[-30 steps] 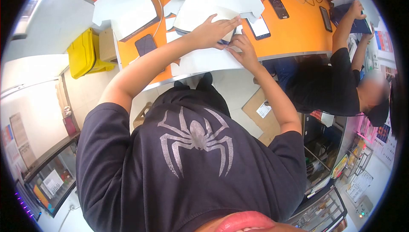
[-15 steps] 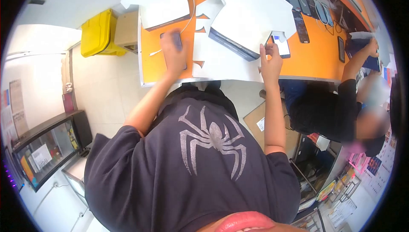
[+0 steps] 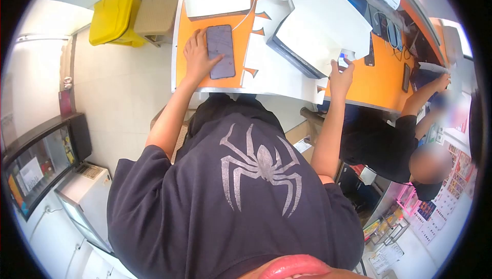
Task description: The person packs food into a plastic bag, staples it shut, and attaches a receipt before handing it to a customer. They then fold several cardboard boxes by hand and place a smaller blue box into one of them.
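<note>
Currently the left hand (image 3: 196,57) lies flat and spread on the orange counter (image 3: 189,81), its thumb against the dark phone (image 3: 221,51), which steadies the phone face up. The right hand (image 3: 340,78) pinches the near end of a lit phone (image 3: 344,59), just right of the white carton (image 3: 318,28), so the screen faces up.

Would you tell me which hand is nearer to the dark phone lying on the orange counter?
Left. The left hand touches the dark phone along its left edge; the right hand is well off to its right, gripping a lit phone.
</note>
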Available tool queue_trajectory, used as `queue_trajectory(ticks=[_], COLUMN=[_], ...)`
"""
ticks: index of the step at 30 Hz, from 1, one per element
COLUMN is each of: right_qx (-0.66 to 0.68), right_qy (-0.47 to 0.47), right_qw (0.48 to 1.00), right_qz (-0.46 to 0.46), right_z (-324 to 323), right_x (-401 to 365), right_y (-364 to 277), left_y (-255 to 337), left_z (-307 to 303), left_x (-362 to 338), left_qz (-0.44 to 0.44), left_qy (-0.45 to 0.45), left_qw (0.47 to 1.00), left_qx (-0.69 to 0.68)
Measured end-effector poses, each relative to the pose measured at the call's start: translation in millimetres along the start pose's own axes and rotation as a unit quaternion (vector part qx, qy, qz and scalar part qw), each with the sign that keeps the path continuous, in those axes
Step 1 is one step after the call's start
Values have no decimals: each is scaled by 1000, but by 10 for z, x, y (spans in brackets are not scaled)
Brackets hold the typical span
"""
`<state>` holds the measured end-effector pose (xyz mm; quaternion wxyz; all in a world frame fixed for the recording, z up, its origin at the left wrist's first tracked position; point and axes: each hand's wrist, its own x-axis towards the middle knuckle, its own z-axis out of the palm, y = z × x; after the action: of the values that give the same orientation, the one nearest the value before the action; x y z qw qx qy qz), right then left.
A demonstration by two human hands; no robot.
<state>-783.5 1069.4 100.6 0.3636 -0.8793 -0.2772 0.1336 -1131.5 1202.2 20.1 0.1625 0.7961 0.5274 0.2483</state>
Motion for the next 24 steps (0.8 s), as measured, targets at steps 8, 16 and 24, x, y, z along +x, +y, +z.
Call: queue_trajectory(ticks=[8, 16, 24], right_qx=[-181, -204, -257], right_qy=[-53, -31, -56], right_qw=[981, 977, 962], right_qz=[-40, -54, -75], right_z=[202, 215, 200], right_x=[261, 139, 282], right_y=[-24, -186, -62], left_y=[-14, 126, 1496], left_z=[18, 43, 513], left_x=[10, 108, 895], left_qz=[-15, 2, 0], left_qy=[-7, 55, -193], left_qw=[1000, 992, 966], left_qx=[-20, -114, -173])
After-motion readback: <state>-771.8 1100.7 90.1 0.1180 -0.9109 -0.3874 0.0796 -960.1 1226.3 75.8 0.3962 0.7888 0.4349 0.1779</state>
